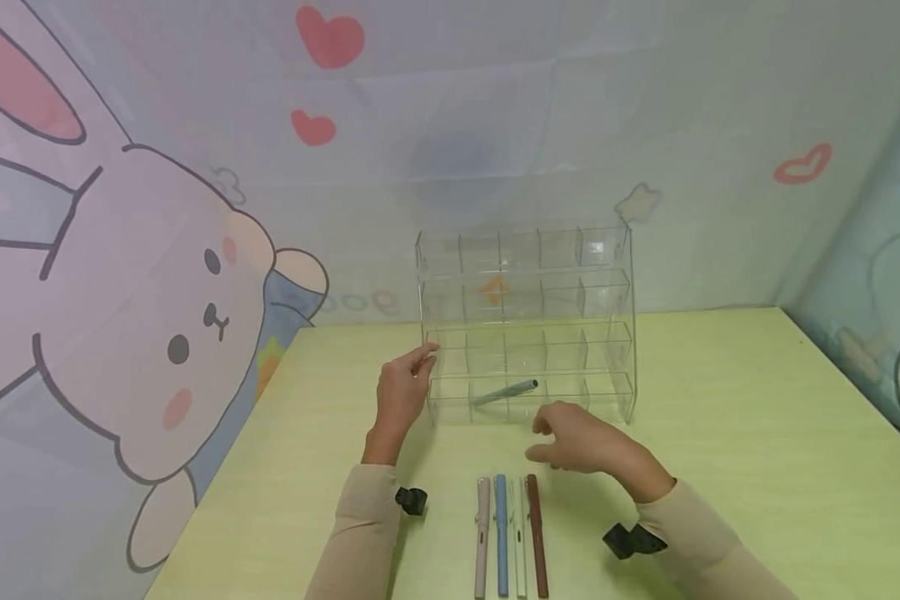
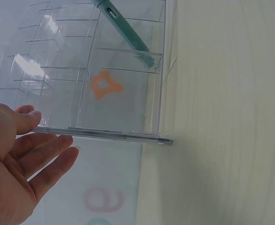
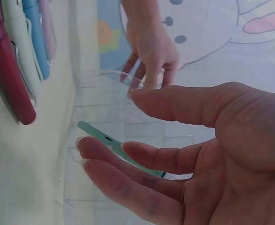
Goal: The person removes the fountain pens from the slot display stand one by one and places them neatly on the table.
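Note:
A clear acrylic display rack [image 1: 525, 358] with stepped rows of compartments stands on the table. My left hand [image 1: 403, 390] pinches its left side panel, thumb [image 2: 27, 123] on the inner face and fingers outside. A teal pen [image 1: 506, 392] leans at a slant across the bottom row, its dark end raised to the right. Just in front of that row is my right hand [image 1: 577, 437], fingers loosely bent and apart, holding nothing. Nearer to me, side by side, lie a pinkish pen [image 1: 483, 533], a blue pen [image 1: 502, 533], a pale green pen [image 1: 521, 542] and a dark red pen [image 1: 537, 533].
Behind the table [image 1: 720, 392] hangs a printed cloth [image 1: 705, 100] with hearts and a large rabbit. A small black wrist camera [image 1: 412, 501] is on the left sleeve, another black camera [image 1: 633, 541] on the right.

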`<state>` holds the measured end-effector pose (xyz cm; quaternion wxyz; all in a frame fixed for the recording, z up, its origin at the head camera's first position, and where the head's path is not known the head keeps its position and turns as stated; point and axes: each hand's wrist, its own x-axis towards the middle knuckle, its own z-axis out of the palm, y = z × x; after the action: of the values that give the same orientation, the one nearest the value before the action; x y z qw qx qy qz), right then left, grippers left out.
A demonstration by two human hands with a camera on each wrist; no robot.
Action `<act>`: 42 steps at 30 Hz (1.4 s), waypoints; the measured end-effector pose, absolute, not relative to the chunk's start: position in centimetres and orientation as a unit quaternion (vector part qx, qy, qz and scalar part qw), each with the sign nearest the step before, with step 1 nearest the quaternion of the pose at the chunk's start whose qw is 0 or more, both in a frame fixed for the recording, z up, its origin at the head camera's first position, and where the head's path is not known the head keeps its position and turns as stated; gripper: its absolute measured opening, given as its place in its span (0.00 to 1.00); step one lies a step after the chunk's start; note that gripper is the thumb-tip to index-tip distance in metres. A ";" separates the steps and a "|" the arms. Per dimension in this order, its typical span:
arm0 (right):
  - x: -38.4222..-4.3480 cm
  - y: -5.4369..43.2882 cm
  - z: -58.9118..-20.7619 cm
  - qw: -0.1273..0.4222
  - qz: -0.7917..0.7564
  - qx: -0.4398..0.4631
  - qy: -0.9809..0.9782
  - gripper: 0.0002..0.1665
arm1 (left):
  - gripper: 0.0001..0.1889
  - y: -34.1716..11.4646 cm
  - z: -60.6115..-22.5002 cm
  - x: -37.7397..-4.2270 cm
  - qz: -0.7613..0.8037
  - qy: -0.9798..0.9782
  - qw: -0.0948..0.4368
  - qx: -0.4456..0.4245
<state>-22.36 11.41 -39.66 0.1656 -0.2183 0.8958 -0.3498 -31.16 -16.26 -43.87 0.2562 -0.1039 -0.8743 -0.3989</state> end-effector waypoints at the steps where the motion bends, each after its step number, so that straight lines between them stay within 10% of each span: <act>1: -22.4 11.6 -39.5 0.159 -0.348 -0.220 0.898 0.23 | 0.11 -16.3 -43.9 -31.1 -0.399 -0.874 0.256 -0.103; 42: -25.4 12.4 -41.1 -0.084 -0.380 -0.218 0.895 0.28 | 0.11 -16.3 -44.0 -31.3 -0.399 -0.874 0.257 -0.107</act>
<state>-25.44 12.41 -41.07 -0.0840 -0.2182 0.8950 -0.3800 -31.28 -16.26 -43.98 0.2572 -0.1068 -0.8737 -0.3987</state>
